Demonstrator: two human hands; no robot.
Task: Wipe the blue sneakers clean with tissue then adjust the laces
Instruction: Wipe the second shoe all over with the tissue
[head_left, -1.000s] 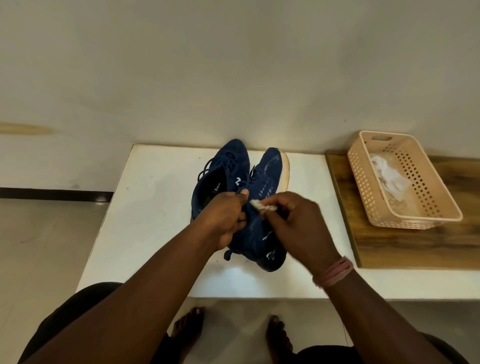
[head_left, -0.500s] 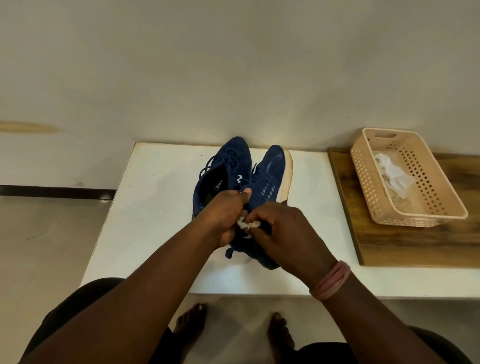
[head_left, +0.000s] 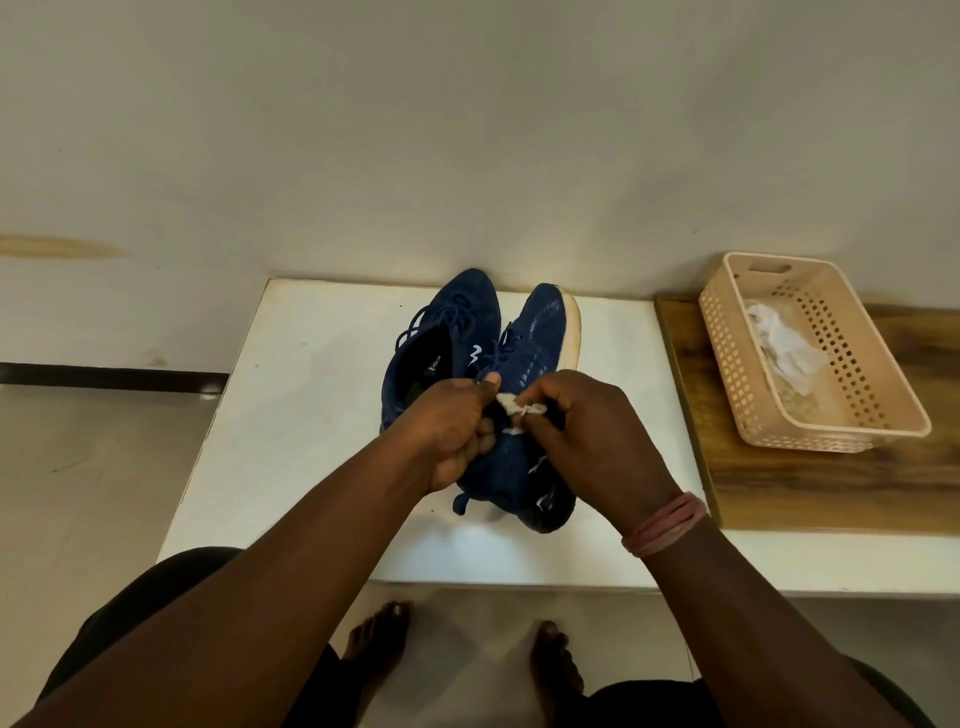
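Blue sneakers side by side on white counter (head_left: 291, 415), toes toward wall. Left sneaker (head_left: 447, 338) upright, opening visible, dark laces (head_left: 441, 317) loose over tongue. Right sneaker (head_left: 535, 338) tipped on its side, cream sole edge facing right, heel end near counter front edge. Left hand (head_left: 447, 431) curled, gripping right sneaker at mid-upper, thumb up near lace area. Right hand (head_left: 587, 431) curled, pinching small wad of white tissue (head_left: 519, 408) against same sneaker; tissue sits between both hands, touching blue upper. Pink band (head_left: 665, 525) on right wrist. Wooden board (head_left: 831, 493) on right part of counter, just beside sneakers' area but apart from them. Peach perforated basket (head_left: 737, 364) resting on board, crumpled white tissue pieces (head_left: 784, 343) inside. Bare feet (head_left: 374, 644) on floor under counter edge, dark clothing at knees. Pale wall behind counter, dark skirting strip (head_left: 104, 374) at left, tiled floor (head_left: 93, 467) left of counter. Only one view, head camera, looking down at hands; both forearms reach in from bottom edge.
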